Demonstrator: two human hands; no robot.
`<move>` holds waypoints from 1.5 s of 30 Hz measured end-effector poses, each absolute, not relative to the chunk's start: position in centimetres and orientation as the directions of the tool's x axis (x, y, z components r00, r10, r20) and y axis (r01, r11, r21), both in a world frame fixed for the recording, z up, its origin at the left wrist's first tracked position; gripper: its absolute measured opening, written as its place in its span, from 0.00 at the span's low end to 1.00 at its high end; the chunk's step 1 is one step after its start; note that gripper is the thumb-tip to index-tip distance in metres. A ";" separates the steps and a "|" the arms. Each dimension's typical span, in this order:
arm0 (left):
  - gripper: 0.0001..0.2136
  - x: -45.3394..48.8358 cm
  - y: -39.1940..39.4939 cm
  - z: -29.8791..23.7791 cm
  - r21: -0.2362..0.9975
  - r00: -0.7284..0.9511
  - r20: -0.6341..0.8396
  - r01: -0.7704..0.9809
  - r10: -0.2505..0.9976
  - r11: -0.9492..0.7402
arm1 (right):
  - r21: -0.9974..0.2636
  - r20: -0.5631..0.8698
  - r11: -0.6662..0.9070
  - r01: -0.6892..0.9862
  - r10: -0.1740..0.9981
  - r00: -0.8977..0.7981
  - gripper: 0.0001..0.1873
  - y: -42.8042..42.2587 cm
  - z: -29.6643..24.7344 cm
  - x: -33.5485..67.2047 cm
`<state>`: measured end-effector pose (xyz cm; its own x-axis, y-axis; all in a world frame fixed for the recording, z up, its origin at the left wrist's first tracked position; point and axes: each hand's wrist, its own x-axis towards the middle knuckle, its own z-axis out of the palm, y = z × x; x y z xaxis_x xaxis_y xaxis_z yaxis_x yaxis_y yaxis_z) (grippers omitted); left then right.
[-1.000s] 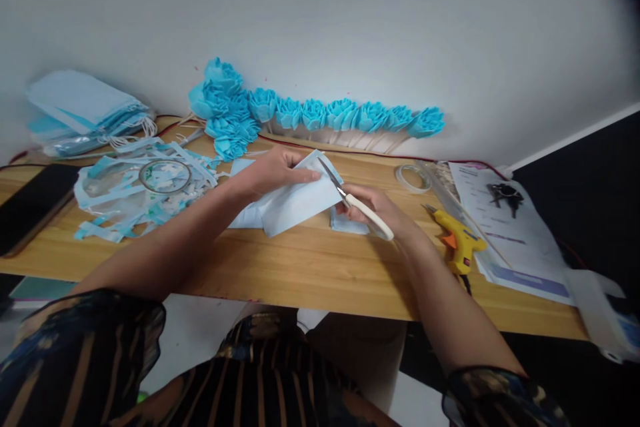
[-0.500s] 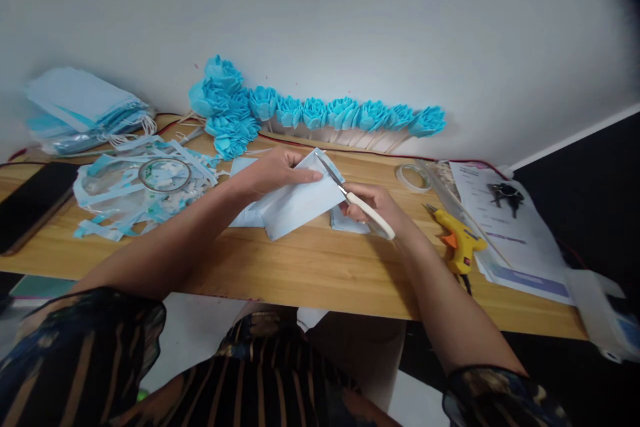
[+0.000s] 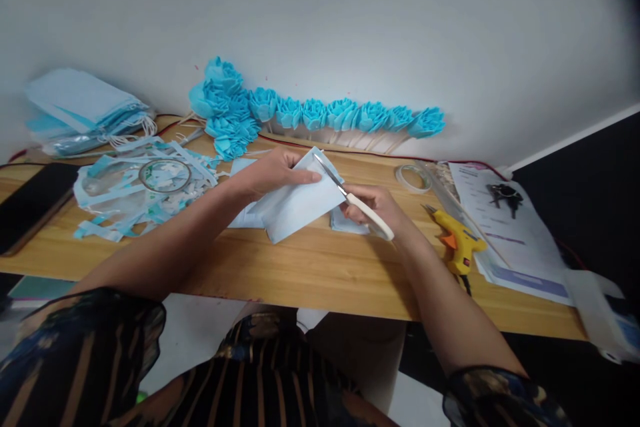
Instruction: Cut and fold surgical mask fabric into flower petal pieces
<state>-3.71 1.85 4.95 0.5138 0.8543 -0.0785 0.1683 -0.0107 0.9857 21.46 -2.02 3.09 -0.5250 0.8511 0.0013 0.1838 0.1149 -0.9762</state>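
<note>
My left hand (image 3: 280, 170) pinches the upper edge of a pale blue sheet of mask fabric (image 3: 295, 210), thumb on top, holding it above the table. In my right hand (image 3: 373, 200) is a pair of scissors (image 3: 367, 212) with white handles. Their blades point up and left and lie along the sheet's right side; a narrow strip of fabric shows beyond them. More pale blue fabric (image 3: 245, 217) lies under and left of the held sheet. A small folded blue stack (image 3: 349, 222) sits below my right hand, partly hidden.
Blue fabric flowers (image 3: 343, 114) line the wall. On the left are stacked face masks (image 3: 85, 107), blue scraps (image 3: 120, 214), a tape roll (image 3: 165, 175) and a phone (image 3: 37, 204). To the right lie another tape roll (image 3: 413, 178), a yellow glue gun (image 3: 459, 240), keys (image 3: 505, 195) and printed papers (image 3: 525, 247).
The sheet, my left hand and the scissor tips have shifted very slightly left. Both hands keep their holds, and the surroundings look the same.
</note>
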 end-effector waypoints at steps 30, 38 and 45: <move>0.18 -3.2 1.3 5.2 0.985 0.493 -0.102 0.171 0.864 0.019 | -0.970 0.012 0.147 0.192 0.822 -0.570 0.29 -2.0 3.7 21.3; 0.17 -3.1 1.4 5.0 0.985 0.501 -0.085 0.173 0.861 -0.004 | -0.981 -0.001 0.104 0.166 0.845 -0.535 0.29 -2.0 2.9 21.2; 0.17 -3.2 1.6 4.9 0.979 0.496 -0.080 0.202 0.865 -0.026 | -0.983 0.003 0.098 0.155 0.855 -0.518 0.30 -2.2 3.0 21.0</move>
